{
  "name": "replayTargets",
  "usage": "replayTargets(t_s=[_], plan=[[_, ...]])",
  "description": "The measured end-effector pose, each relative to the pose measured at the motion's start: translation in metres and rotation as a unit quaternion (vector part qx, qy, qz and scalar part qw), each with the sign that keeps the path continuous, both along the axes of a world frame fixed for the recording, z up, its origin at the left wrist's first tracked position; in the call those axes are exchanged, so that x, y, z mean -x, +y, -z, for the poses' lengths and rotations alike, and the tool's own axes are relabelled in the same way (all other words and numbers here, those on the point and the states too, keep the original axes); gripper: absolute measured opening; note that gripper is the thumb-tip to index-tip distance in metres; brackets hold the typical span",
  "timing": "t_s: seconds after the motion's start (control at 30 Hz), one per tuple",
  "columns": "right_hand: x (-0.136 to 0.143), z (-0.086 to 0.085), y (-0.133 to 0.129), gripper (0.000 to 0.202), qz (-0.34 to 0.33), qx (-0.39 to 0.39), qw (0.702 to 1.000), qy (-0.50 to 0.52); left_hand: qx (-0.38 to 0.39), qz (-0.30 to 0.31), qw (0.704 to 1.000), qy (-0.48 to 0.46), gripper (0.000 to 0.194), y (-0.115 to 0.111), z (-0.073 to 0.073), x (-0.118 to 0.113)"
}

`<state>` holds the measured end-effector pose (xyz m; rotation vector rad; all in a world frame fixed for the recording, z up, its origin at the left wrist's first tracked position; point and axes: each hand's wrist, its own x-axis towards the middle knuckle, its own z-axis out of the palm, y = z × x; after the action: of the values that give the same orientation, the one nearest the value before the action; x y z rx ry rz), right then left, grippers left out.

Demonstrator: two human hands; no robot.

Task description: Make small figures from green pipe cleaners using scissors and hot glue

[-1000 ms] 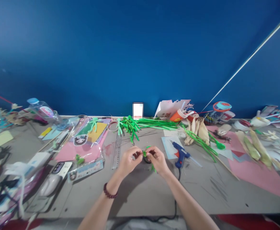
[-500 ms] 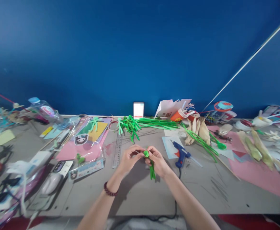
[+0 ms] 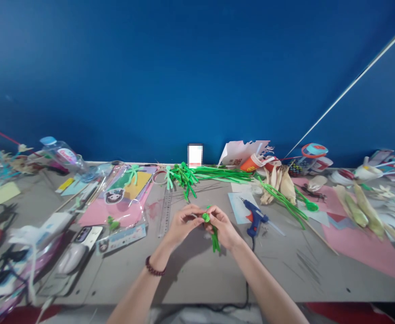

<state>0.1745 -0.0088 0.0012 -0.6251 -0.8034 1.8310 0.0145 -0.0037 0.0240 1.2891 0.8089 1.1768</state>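
Between my two hands is a small bundle of green pipe cleaners (image 3: 215,240), coiled into a knob at the top, with its loose stems hanging below. My left hand (image 3: 185,222) pinches the coiled end between thumb and fingertips. From the other side, my right hand (image 3: 220,226) grips the bundle just under and beside the coil. The fingers partly hide the coil. A blue glue gun (image 3: 257,219) lies to the right of my right hand. Beyond the hands lie a heap of shaped green pipe cleaners (image 3: 183,176) and a row of straight green ones (image 3: 222,174).
At left lie a clear ruler (image 3: 165,213), a plastic-covered packet of coloured sheets (image 3: 116,209), a phone (image 3: 91,236), a mouse (image 3: 72,258) and a bottle (image 3: 64,153). Dried husks (image 3: 287,184) and pink paper (image 3: 362,247) are at right. The glue gun's cord runs over the table's front edge.
Both hands stay almost in place on the green bundle. The fingers shift slightly around the coil, and a bit of green now shows above the right fingertips.
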Motion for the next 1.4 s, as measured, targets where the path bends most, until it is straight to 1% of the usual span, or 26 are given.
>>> replayTargets(t_s=[0.1, 0.27, 0.5, 0.63, 0.83, 0.93, 1.03, 1.13, 1.3, 1.4], plan=[[-0.001, -0.004, -0.001, 0.026, 0.006, -0.004, 1.0, -0.013, 0.004, 0.014, 1.0, -0.026, 0.019, -0.001, 0.001, 0.0], [0.001, -0.007, -0.003, 0.024, 0.041, -0.034, 0.998, -0.04, 0.016, 0.013, 0.999, -0.039, 0.02, -0.002, 0.003, -0.001], [0.002, -0.01, -0.003, 0.024, 0.046, -0.042, 0.997, -0.036, 0.017, 0.008, 0.997, -0.076, 0.019, -0.002, 0.0, -0.003], [0.001, -0.008, -0.003, 0.023, 0.045, -0.05, 0.997, -0.042, 0.03, 0.015, 0.996, -0.086, 0.017, -0.001, 0.0, -0.003], [0.001, -0.002, -0.002, 0.022, 0.064, -0.059, 0.994, -0.066, 0.052, 0.015, 0.994, -0.096, 0.018, -0.001, 0.005, -0.004], [0.001, -0.002, -0.001, 0.023, 0.07, -0.068, 0.993, -0.068, 0.041, 0.001, 0.996, -0.078, 0.021, -0.002, 0.009, -0.006], [0.002, -0.003, 0.0, 0.025, 0.076, -0.068, 0.992, -0.071, 0.003, -0.023, 0.999, -0.028, 0.019, -0.004, 0.011, -0.007], [0.003, -0.006, -0.001, 0.026, 0.066, -0.049, 0.995, -0.049, -0.021, -0.032, 0.999, -0.002, 0.018, -0.005, 0.01, -0.007], [0.002, -0.012, -0.004, 0.029, 0.024, -0.01, 1.0, 0.005, -0.026, 0.007, 1.0, -0.007, 0.023, -0.006, 0.009, -0.003], [0.002, -0.012, -0.004, 0.03, 0.011, -0.006, 1.0, 0.018, -0.02, 0.009, 1.0, -0.005, 0.023, -0.006, 0.01, -0.002]])
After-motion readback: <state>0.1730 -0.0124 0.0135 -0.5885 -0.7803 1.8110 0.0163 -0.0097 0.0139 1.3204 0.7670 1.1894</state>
